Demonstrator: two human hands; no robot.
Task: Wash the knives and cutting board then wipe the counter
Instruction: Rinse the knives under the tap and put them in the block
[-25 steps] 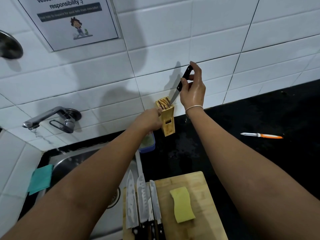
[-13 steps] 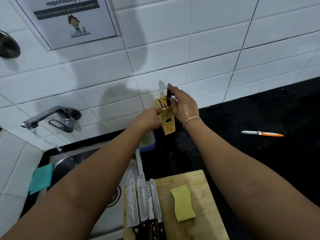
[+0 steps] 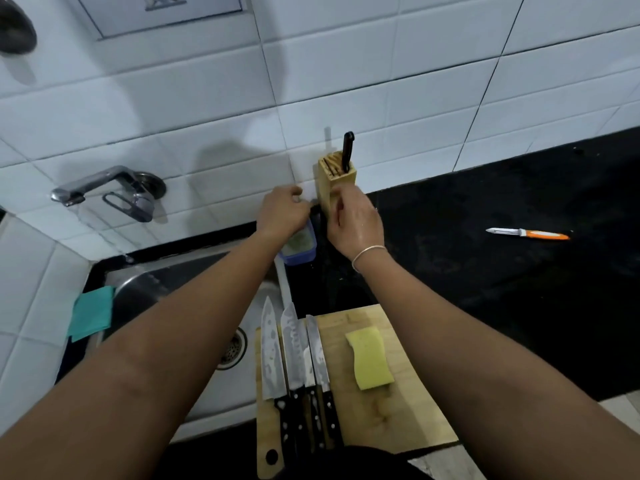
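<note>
Right hand [image 3: 356, 225] in front of knife block [image 3: 336, 181], fingers loosely curled, grip unclear. Left hand [image 3: 283, 213] beside block, loosely curled, holding nothing seen. One black-handled knife [image 3: 347, 151] slotted. Three knives [image 3: 294, 355] lie on cutting board [image 3: 398, 410] beside yellow sponge [image 3: 370, 356]. Advice: steady block, take knives singly by handle, blades away. Wall notice [image 3: 162, 8] cropped, no legible text.
</note>
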